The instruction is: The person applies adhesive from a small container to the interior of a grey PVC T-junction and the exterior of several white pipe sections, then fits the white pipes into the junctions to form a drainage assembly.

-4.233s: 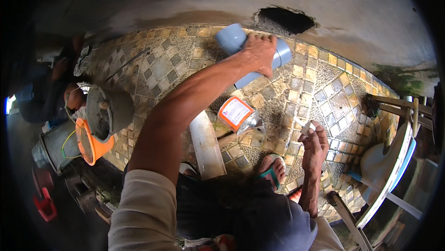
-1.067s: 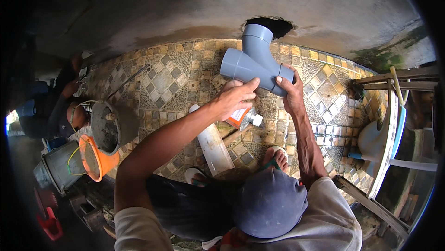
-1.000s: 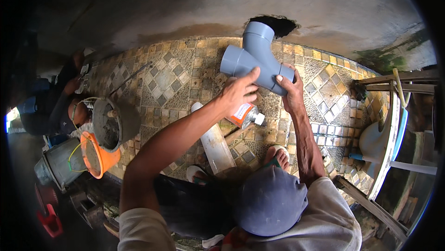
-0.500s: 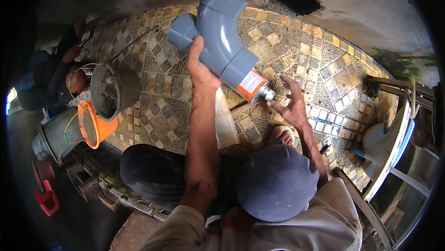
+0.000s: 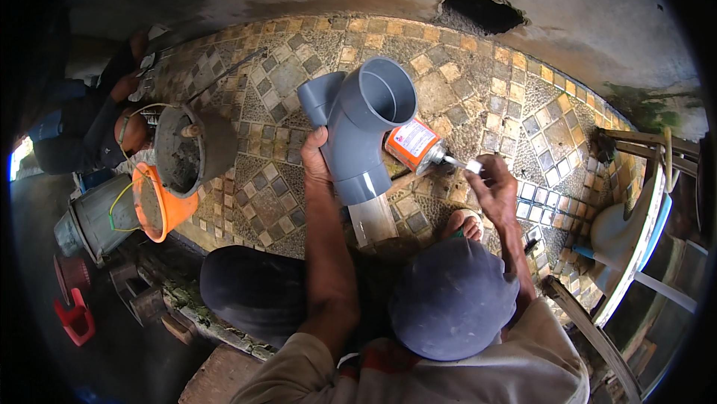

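Note:
My left hand (image 5: 317, 156) grips a grey plastic pipe fitting (image 5: 357, 135), a curved branch piece whose round opening faces up; the thumb shows on its side, the other fingers are hidden. Right beside the fitting, an orange can (image 5: 412, 143) with a white label lies tilted, its metal neck to the right; what supports it is hidden behind the fitting. Close to that neck, my right hand (image 5: 496, 189) is closed on a white cap (image 5: 473, 166). A thin pale stem (image 5: 452, 160) runs between cap and can neck.
Patterned tiles (image 5: 429, 90) cover the floor, with a dark hole (image 5: 482, 13) in the wall beyond. At left stand a grey bucket (image 5: 213, 151), an orange bucket (image 5: 166, 206) and a grey bin (image 5: 104, 213); another person (image 5: 89, 124) crouches behind them. A wooden frame (image 5: 635, 255) stands right.
The fitting has come lower and turned, so its opening now faces up. My right hand, earlier with fingers spread by the can neck, now holds the white cap away from the can.

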### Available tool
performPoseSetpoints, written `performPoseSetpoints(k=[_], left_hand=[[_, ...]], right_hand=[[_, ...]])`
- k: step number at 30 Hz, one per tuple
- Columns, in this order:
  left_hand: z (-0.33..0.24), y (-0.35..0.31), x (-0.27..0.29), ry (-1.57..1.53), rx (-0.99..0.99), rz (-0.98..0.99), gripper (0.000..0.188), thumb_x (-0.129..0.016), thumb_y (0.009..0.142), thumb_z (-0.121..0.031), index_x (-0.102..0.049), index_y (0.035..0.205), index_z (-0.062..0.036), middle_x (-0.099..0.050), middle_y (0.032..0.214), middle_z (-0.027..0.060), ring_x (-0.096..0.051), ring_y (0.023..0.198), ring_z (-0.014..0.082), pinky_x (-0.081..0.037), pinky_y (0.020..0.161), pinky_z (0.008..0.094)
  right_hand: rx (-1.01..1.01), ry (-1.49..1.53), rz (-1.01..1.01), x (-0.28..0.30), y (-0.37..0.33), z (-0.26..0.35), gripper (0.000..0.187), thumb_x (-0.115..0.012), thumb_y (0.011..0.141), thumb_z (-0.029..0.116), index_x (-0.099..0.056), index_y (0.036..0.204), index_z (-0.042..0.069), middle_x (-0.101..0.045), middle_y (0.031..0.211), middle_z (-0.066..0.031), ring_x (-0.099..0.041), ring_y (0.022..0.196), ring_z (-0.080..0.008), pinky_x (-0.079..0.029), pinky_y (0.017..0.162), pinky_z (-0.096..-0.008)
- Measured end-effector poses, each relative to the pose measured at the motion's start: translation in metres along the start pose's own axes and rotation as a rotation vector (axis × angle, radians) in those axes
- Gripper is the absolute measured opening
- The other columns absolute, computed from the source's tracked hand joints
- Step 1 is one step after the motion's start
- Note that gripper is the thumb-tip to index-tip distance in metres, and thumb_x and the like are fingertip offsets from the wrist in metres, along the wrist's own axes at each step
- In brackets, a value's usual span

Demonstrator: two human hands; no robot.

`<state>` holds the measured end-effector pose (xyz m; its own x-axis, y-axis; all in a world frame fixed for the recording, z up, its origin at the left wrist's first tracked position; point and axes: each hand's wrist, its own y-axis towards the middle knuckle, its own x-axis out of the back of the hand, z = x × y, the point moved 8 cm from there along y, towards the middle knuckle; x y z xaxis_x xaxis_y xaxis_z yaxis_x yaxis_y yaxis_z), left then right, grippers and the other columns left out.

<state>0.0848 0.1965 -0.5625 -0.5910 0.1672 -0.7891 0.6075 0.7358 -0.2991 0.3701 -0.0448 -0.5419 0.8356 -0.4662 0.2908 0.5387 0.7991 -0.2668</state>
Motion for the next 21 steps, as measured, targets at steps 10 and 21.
performPoseSetpoints(k=[10,21], left_hand=[[0.005,-0.004,-0.044,0.229,0.130,-0.045,0.092,-0.084,0.073,-0.036,-0.050,0.148,0.0058,-0.070,0.127,0.0207,-0.074,0.107,0.0311,-0.064,0.094,0.0429],[-0.002,-0.011,-0.047,0.265,0.145,-0.045,0.090,-0.082,0.073,-0.034,-0.051,0.147,0.0058,-0.072,0.123,0.0198,-0.075,0.103,0.0294,-0.065,0.090,0.0407]], right_hand=[[0.251,0.434,-0.014,0.040,0.006,0.134,0.031,-0.079,0.094,0.003,-0.067,0.123,-0.001,-0.076,0.104,-0.0112,-0.073,0.092,-0.0181,-0.059,0.084,-0.0336],[0.284,0.550,0.252,-0.016,0.044,0.167,0.032,-0.079,0.097,0.008,-0.069,0.125,-0.002,-0.077,0.103,-0.0090,-0.073,0.092,-0.0161,-0.061,0.078,-0.0318]])
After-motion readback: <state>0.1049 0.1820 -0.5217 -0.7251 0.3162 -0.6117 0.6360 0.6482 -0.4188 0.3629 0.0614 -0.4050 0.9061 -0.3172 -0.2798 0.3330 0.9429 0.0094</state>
